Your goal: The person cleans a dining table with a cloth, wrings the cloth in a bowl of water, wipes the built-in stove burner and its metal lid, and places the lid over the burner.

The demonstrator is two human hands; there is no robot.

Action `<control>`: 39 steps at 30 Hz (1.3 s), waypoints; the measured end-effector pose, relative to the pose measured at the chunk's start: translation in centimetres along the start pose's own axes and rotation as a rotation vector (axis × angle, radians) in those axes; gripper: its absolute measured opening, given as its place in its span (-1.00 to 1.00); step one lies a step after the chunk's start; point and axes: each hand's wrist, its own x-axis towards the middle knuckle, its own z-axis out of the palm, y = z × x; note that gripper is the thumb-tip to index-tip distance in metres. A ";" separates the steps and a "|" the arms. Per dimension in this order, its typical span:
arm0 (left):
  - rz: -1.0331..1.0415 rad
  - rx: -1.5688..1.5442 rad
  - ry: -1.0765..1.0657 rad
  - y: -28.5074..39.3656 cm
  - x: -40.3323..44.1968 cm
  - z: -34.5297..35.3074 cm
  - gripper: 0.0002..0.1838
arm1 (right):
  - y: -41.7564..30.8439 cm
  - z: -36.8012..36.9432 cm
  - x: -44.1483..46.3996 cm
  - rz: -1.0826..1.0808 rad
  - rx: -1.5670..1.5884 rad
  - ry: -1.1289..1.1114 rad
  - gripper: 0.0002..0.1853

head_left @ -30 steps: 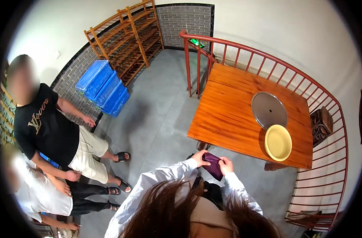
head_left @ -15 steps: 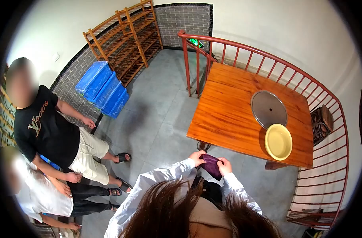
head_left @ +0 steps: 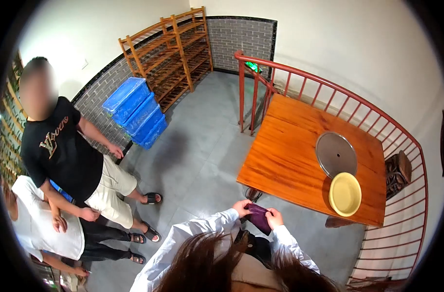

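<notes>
A dark purple cloth-like item (head_left: 259, 218) is stretched between my two hands in front of my body. My left hand (head_left: 242, 208) pinches its left end, and my right hand (head_left: 274, 218) grips its right end. Beyond my hands stands a wooden table (head_left: 290, 155). On it lie a round metal disc (head_left: 335, 152) with a small dark hole and, nearer its front edge, a yellow basin (head_left: 345, 194). Neither hand touches the table.
A red railing (head_left: 329, 82) curves behind the table, with a dark carved stool (head_left: 398, 174) beside it. At left stand a person in black (head_left: 61, 146) and a person in white (head_left: 51, 219). Stacked blue bins (head_left: 139, 114) sit near a wooden rack (head_left: 183, 53).
The view has tilted, so the table, railing and bins sit lower in the frame. The hand of the person in white has moved slightly. Both my hands still hold the purple item.
</notes>
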 end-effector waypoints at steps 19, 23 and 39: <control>0.014 -0.020 0.078 -1.6 -0.6 -2.0 -0.73 | 0.2 1.8 2.0 0.012 -0.141 -0.069 -0.77; -0.016 0.121 0.094 0.2 -1.2 -2.4 -0.74 | -0.3 1.9 2.0 0.024 -0.119 -0.069 -0.78; -0.053 -0.046 0.115 0.4 -0.2 -1.0 -0.75 | -2.3 0.3 0.3 0.029 -0.123 -0.230 -0.47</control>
